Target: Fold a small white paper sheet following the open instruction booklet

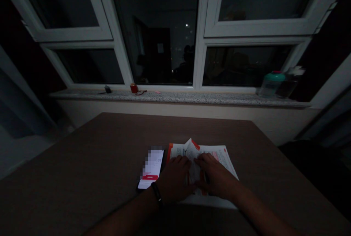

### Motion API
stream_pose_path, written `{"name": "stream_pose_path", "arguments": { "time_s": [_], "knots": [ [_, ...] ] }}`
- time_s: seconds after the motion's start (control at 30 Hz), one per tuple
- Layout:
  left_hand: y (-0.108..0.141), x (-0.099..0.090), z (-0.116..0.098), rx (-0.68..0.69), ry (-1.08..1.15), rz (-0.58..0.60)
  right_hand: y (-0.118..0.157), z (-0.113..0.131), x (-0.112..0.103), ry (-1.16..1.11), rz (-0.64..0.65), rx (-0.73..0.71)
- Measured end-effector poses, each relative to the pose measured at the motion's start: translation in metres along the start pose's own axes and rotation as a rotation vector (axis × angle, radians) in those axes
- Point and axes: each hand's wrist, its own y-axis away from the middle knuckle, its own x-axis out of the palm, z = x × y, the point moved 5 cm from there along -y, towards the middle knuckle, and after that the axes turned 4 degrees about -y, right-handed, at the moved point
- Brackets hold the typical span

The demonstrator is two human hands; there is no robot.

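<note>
An open booklet (228,163) with printed text and orange-red edges lies on the table. Between my hands one page (194,152) stands up, bent, its top corner pointing away from me. My left hand (175,179), with a dark band at the wrist, rests over the left side of the booklet, fingers curled at the raised page. From the right, my right hand (216,175) closes on the same page, thumb reaching toward my left hand. The fingertips are dim and partly hidden. Just left of the booklet lies a phone (154,163) with its screen lit.
The brown table (109,163) reaches toward a wall below a stone windowsill (175,97). On the sill stand a small dark bottle (108,89), a red object (134,88) with a cord, a green-lidded container (272,84) and another clear container (289,84). The room is dim.
</note>
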Motion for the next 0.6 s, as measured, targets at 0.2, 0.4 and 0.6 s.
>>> {"name": "stream_pose_path", "arguments": {
  "time_s": [0.2, 0.4, 0.6],
  "knots": [
    [0.002, -0.003, -0.001, 0.017, 0.026, 0.004, 0.002, 0.001, -0.003, -0.006, 0.025, -0.017],
    [0.001, 0.002, 0.004, -0.009, -0.012, -0.026, -0.001, -0.002, -0.004, -0.011, -0.002, -0.045],
    [0.0, 0.011, 0.007, 0.031, -0.047, -0.006, -0.003, -0.004, 0.001, 0.056, -0.002, -0.055]
  ]
}}
